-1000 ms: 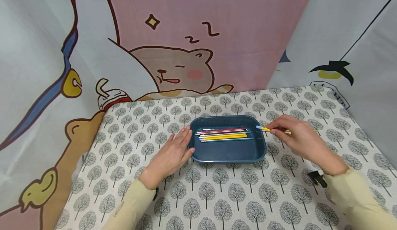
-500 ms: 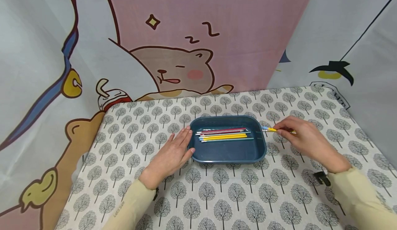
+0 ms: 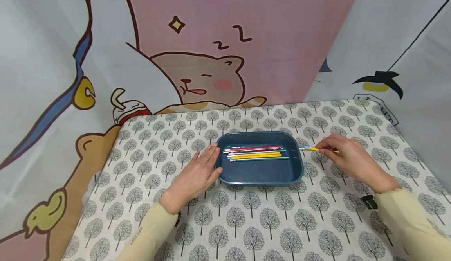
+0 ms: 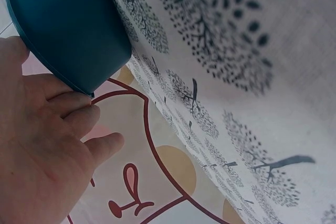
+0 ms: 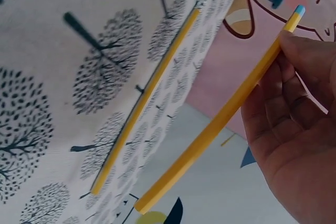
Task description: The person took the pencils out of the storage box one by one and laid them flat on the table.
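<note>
In the head view, a dark blue rectangular tray (image 3: 260, 179) stands on the table, holding several pencils (image 3: 257, 154) in yellow, red and green. My left hand (image 3: 197, 173) rests at the tray's left end, fingers extended against its wall; the left wrist view shows these fingers touching the rim of the tray (image 4: 68, 30). To the right of the tray, my right hand (image 3: 347, 157) pinches a yellow pencil (image 5: 210, 129) with a light blue end between thumb and fingers, held above the cloth. Below it, a second yellow pencil (image 5: 144, 100) lies on the cloth.
A white cloth (image 3: 253, 222) printed with grey trees covers the table. Behind it hangs a curtain (image 3: 275, 57) with cartoon animals, which also closes off the left and right sides.
My right hand has drawn back to the right with the pencil, whose blue end was over the tray's right rim and is now outside it. My left hand has stayed at the tray.
</note>
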### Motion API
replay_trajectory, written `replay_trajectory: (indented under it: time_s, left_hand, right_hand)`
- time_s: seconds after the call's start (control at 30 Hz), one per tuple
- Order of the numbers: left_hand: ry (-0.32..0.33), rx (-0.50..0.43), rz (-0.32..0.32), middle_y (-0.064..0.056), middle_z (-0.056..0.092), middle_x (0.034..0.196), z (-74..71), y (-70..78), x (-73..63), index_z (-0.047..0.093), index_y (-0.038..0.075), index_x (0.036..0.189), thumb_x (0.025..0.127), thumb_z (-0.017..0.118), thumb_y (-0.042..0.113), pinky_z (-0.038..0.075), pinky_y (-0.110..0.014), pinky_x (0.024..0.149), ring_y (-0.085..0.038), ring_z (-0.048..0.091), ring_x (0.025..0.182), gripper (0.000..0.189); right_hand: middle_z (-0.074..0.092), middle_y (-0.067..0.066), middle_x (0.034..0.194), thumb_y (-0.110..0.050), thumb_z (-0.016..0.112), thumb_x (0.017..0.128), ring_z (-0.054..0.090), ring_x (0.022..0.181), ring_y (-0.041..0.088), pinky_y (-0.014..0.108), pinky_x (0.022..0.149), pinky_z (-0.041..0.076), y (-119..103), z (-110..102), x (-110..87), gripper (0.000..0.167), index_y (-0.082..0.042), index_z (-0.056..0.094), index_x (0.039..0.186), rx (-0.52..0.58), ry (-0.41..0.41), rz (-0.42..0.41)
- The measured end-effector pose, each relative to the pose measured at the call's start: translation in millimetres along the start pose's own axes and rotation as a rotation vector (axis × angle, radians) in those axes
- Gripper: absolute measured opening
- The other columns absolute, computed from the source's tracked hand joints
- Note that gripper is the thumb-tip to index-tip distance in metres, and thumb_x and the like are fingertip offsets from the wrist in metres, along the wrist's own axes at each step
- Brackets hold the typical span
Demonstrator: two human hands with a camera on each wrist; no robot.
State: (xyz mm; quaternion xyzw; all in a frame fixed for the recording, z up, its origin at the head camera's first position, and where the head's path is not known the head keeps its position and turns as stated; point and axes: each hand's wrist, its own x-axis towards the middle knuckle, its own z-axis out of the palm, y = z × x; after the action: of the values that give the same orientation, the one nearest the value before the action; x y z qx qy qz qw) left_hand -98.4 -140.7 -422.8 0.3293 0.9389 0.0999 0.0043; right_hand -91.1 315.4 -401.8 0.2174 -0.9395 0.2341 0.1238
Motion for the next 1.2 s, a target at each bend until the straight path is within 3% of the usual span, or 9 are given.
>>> replay_trajectory:
  time_s: [0.27, 0.53, 0.83, 1.2]
  left_hand:
    - [0.000, 0.005, 0.003, -0.018, 0.020, 0.169, 0.5, -0.5, 0.5, 0.025, -0.002, 0.161, 0.113, 0.030, 0.048, 0.026, -0.058, 0.123, -0.033, 0.025, 0.155, 0.069]
    - [0.022, 0.003, 0.010, -0.019, 0.023, 0.168, 1.3, -0.4, 0.9, 0.028, -0.003, 0.160, 0.113, 0.035, 0.045, 0.028, -0.059, 0.122, -0.034, 0.028, 0.154, 0.068]
    - [0.025, 0.000, 0.012, -0.021, 0.026, 0.167, 0.4, 1.1, -0.2, 0.029, -0.004, 0.160, 0.113, 0.034, 0.044, 0.029, -0.059, 0.121, -0.035, 0.029, 0.154, 0.067]
    - [0.020, -0.007, 0.013, -0.020, 0.023, 0.168, 0.8, 1.0, -0.6, 0.028, -0.003, 0.161, 0.113, 0.033, 0.044, 0.028, -0.060, 0.122, -0.034, 0.027, 0.155, 0.067]
  right_hand:
    - [0.072, 0.000, 0.101, 0.001, 0.080, 0.087, 0.063, 0.079, 0.010, 0.029, 0.064, 0.054, 14, 10, -0.8, 0.020, -0.011, 0.077, 0.102, -0.048, -0.028, 0.010]
    - [0.071, 0.001, 0.099, 0.000, 0.080, 0.087, 0.061, 0.077, 0.011, 0.034, 0.063, 0.051, 26, 19, 1.3, 0.017, -0.011, 0.078, 0.100, -0.067, -0.065, 0.030]
    - [0.070, 0.000, 0.094, 0.000, 0.079, 0.087, 0.061, 0.078, 0.013, 0.038, 0.066, 0.053, 31, 26, 5.3, 0.016, -0.009, 0.078, 0.100, -0.070, -0.128, 0.043]
    - [0.071, 0.002, 0.095, 0.003, 0.080, 0.085, 0.069, 0.083, 0.023, 0.047, 0.075, 0.059, 31, 34, 8.5, 0.017, -0.006, 0.078, 0.100, -0.070, -0.144, 0.015]
